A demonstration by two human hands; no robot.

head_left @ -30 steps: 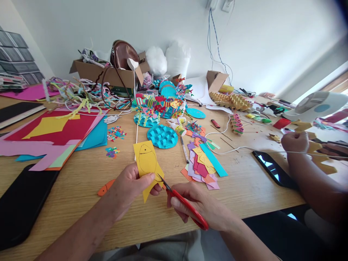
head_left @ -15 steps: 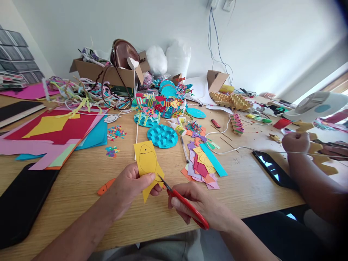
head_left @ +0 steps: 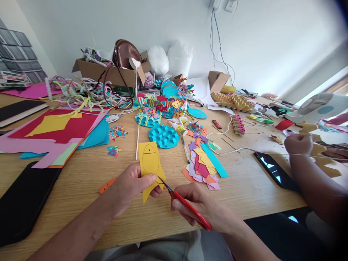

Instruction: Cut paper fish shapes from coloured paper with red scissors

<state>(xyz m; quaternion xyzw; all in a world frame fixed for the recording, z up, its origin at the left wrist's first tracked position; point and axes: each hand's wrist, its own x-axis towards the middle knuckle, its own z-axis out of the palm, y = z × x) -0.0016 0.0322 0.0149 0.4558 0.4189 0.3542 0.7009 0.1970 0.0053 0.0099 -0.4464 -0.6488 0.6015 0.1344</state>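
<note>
My left hand (head_left: 129,186) pinches a yellow paper piece (head_left: 150,165) with a fish outline drawn on it, held upright above the wooden table (head_left: 89,181). My right hand (head_left: 199,206) grips red-handled scissors (head_left: 187,206), whose blades meet the paper's lower right edge. An orange paper fish (head_left: 107,185) lies on the table just left of my left hand. A heap of coloured paper scraps (head_left: 202,165) lies just beyond my right hand.
Stacked coloured sheets (head_left: 54,134) lie at the left, a black tablet (head_left: 24,199) at the near left. Blue paper discs (head_left: 163,136), a pen (head_left: 185,149) and cardboard boxes (head_left: 108,72) fill the middle and back. Another person's hand (head_left: 297,144) holds yellow paper at the right, near a phone (head_left: 274,170).
My view has shifted slightly; the paper has turned a little more upright in my left hand, and the scissors have edged on along its lower edge.
</note>
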